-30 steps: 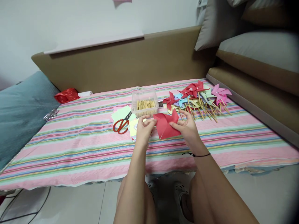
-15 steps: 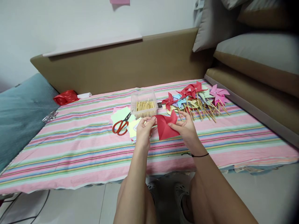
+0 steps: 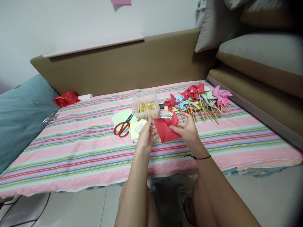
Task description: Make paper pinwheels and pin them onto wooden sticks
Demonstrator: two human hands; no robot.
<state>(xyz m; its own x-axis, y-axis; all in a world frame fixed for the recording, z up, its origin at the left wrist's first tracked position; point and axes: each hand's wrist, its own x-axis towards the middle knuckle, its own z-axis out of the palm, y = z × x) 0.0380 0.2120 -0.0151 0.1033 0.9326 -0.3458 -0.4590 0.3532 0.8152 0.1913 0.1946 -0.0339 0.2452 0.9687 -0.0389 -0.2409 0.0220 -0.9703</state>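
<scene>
Since the earlier frame your left hand (image 3: pixel 146 136) has opened a little and moved toward the left edge of the red paper (image 3: pixel 166 129), and the paper sits slightly lower and more tilted; I judge that you are in the middle of folding its corners. Your left hand's fingers are loosely spread and touch the paper's edge. Your right hand (image 3: pixel 188 130) pinches the paper at its right side, thumb on top. The paper is held just above the striped cloth (image 3: pixel 78 151), in the center of the frame.

Behind your left hand lies a small stack of pastel paper sheets (image 3: pixel 123 115), with one pair of red scissors (image 3: pixel 121 126) on it. Just beyond stands one clear box of wooden sticks (image 3: pixel 145 105). To the right of center, further back, is a pile of finished pinwheels (image 3: pixel 200 99); I count about ten, but they overlap. At far left lies one red bag (image 3: pixel 63 98).
</scene>
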